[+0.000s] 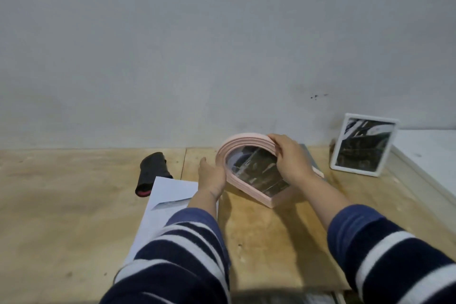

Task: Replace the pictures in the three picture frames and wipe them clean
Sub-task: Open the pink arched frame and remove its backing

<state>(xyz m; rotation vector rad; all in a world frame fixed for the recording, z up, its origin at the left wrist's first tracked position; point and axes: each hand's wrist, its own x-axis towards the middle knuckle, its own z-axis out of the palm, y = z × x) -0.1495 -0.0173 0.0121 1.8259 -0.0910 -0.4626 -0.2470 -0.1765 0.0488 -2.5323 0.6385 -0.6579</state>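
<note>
- A pink arched plastic picture frame [246, 181] stands tilted on the wooden tabletop [74, 192].
- The right hand [292, 160] grips its curved top; the left hand [212, 175] cups its left edge.
- A white rectangular frame [364, 144] stands at right.
- A dark rolled cloth [151, 170] and white paper sheets [170, 192] lie at left.

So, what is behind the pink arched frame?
A flat grey thing shows past the pink frame, near the right hand. The frame and that hand cover most of it, so I cannot tell what it is.
</note>
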